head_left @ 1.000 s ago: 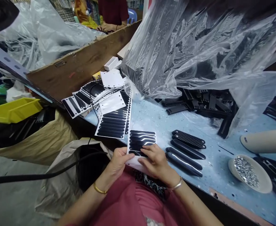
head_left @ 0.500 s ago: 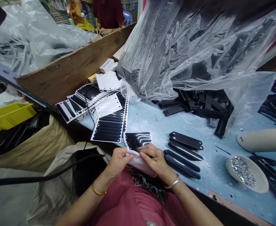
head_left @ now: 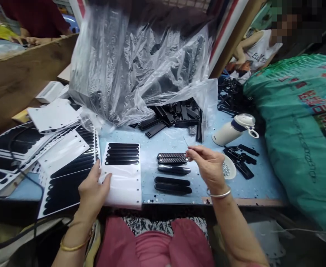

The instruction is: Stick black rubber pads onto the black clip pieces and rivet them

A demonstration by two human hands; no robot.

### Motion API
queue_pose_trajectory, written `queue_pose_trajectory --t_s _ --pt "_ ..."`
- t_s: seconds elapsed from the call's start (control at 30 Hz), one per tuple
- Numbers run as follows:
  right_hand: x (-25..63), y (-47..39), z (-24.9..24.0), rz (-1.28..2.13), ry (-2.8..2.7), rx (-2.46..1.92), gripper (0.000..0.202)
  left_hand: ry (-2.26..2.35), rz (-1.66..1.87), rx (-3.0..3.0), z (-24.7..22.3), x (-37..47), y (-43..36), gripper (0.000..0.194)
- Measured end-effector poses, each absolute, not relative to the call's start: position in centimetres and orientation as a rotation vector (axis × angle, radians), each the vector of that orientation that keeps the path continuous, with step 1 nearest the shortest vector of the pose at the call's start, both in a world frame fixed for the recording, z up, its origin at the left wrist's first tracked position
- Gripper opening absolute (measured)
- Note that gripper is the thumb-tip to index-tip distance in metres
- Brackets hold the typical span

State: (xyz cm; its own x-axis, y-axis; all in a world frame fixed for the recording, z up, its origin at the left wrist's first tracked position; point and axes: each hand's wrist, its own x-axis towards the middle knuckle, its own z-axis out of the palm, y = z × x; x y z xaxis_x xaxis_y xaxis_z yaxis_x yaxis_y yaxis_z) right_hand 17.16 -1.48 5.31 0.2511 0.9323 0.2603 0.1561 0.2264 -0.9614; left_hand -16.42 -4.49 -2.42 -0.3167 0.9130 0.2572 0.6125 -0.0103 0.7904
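Observation:
My left hand (head_left: 93, 189) is open at the left edge of a white sticker sheet (head_left: 124, 185), its thumb over the sheet. Black strip stickers (head_left: 122, 154) remain on the sheet's upper part; the lower part is bare backing. My right hand (head_left: 207, 165) is raised over the table with thumb and forefinger pinched. A thin stick (head_left: 185, 141) shows faintly at those fingertips. Below and left of that hand lie black patterned handle pieces (head_left: 171, 158), a glossy black piece (head_left: 174, 170) and two more dark pieces (head_left: 172, 185), side by side.
A pile of sticker sheets (head_left: 65, 181) lies at left beside a wooden board (head_left: 26, 79). Clear plastic (head_left: 109, 74) covers black parts (head_left: 176, 115) at the back. A bottle (head_left: 226, 131), a bowl of small metal bits (head_left: 232, 167) and a green sack (head_left: 299, 148) are at right.
My hands have parted: the left let go of the folded sheet, which lies flat on the table, and the right moved rightward to the thin stick. The view has turned right.

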Motion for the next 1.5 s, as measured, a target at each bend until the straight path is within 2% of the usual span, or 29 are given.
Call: queue_pose_trajectory --t_s 0.07,0.13,0.2,0.3,0.4,0.7,0.87,0.93,1.07,1.27,1.5 --pt "20.2 -2.0 4.4 0.762 -1.214 -1.349 0.018 2.154 1.116 1.975 -2.6 -16.3 -3.6 0.049" --pt "22.1 -2.7 3.3 0.796 -1.225 -1.468 0.02 2.186 1.108 2.295 -2.4 -15.4 -3.0 0.045" --pt "23.0 -3.2 2.1 0.796 -1.272 -1.547 0.023 2.038 1.253 2.508 -1.7 -13.6 -2.6 0.039" --pt "23.0 -3.4 0.6 0.622 -1.431 -1.573 0.024 1.601 1.417 2.525 -0.5 -9.5 -1.8 0.024" --pt "22.3 -3.2 -0.3 0.46 -1.629 -1.513 0.019 1.291 1.248 2.357 -0.4 -5.5 -0.7 0.012" --pt "21.8 -3.9 -0.8 0.616 -1.908 -1.324 0.018 1.075 0.961 2.266 -0.8 -3.3 0.3 0.015" --pt "22.3 -3.0 0.2 0.54 -1.921 -1.276 0.017 1.176 1.137 2.254 0.0 -3.5 0.6 0.006" --pt "22.0 -2.5 0.6 0.5 -1.96 -1.27 0.02 1.125 1.178 2.278 0.3 -3.3 0.7 0.01" --pt "20.9 -2.0 1.2 0.517 -2.105 -1.186 0.02 0.939 1.064 2.245 0.7 -2.8 0.7 0.013" --pt "20.5 -2.2 1.5 0.644 -1.969 -1.13 0.024 0.961 0.978 2.095 0.6 -2.9 0.9 0.008" --pt "21.2 -2.4 1.5 0.597 -1.925 -1.202 0.013 1.072 0.995 2.078 0.3 -3.6 1.2 0.015"
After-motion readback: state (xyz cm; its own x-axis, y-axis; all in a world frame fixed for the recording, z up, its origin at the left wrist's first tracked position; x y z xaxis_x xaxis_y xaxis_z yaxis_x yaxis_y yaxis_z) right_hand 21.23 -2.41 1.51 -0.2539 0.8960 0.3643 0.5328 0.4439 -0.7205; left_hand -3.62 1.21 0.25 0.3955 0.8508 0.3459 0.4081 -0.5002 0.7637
